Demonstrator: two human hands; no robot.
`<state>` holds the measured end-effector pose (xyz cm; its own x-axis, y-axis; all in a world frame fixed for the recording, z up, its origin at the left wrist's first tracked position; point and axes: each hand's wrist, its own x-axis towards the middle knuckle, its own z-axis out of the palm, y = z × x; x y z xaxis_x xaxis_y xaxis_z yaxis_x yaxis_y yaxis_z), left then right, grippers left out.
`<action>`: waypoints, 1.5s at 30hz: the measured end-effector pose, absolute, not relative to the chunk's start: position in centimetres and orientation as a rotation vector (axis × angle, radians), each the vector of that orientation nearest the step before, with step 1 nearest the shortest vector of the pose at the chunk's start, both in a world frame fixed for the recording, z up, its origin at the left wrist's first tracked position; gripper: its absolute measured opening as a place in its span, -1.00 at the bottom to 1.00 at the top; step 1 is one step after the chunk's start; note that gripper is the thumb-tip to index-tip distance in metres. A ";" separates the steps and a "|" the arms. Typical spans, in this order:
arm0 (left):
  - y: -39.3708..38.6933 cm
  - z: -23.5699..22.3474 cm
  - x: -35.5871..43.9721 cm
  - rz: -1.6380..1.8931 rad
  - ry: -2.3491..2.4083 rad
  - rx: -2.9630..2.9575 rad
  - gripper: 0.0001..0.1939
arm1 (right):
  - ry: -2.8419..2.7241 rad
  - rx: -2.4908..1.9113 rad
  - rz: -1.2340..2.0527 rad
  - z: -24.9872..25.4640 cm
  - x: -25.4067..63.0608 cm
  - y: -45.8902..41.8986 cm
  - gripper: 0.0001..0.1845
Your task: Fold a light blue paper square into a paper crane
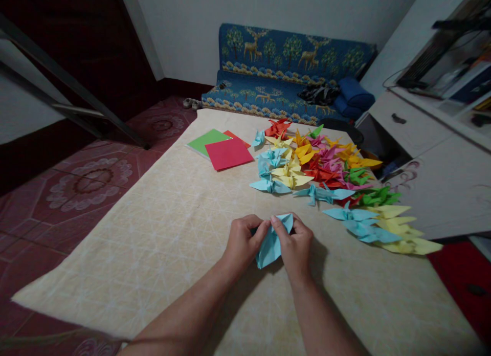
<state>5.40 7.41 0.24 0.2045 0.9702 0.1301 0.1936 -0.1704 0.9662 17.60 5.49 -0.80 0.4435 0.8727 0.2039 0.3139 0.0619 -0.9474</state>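
My left hand (242,242) and my right hand (295,247) both pinch a partly folded light blue paper piece (270,244) just above the cream table cover (161,233). The fingers of both hands are closed on its upper edges, and its lower tip points down between my wrists. A heap of finished paper cranes (326,174) in blue, yellow, red, pink, orange and green lies beyond my hands to the right.
A stack of flat paper sheets, red (228,153) on green (207,140), lies at the far left of the table. A blue patterned sofa (284,74) stands behind. White drawers (429,156) flank the right side. Red tiled floor lies to the left.
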 end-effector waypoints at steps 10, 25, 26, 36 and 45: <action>7.3 -0.1 5.6 1.064 1.133 1.637 -0.84 | -1.175 -1.492 0.469 -0.3 17.9 5.5 -0.66; 8.4 -0.4 5.2 1.112 1.062 0.810 -0.71 | -1.017 -1.311 0.843 -0.5 18.9 5.8 -0.74; 8.4 -0.4 5.2 1.121 1.050 0.787 -0.71 | -1.049 -1.308 0.858 -0.4 18.7 5.7 -0.76; 8.4 -0.1 5.1 1.225 1.105 1.035 -0.63 | -1.119 -1.262 0.867 -0.4 17.9 5.7 -0.82; 8.4 -0.1 5.0 1.148 1.070 1.081 -0.73 | -1.124 -1.253 0.897 -0.3 17.8 5.7 -0.85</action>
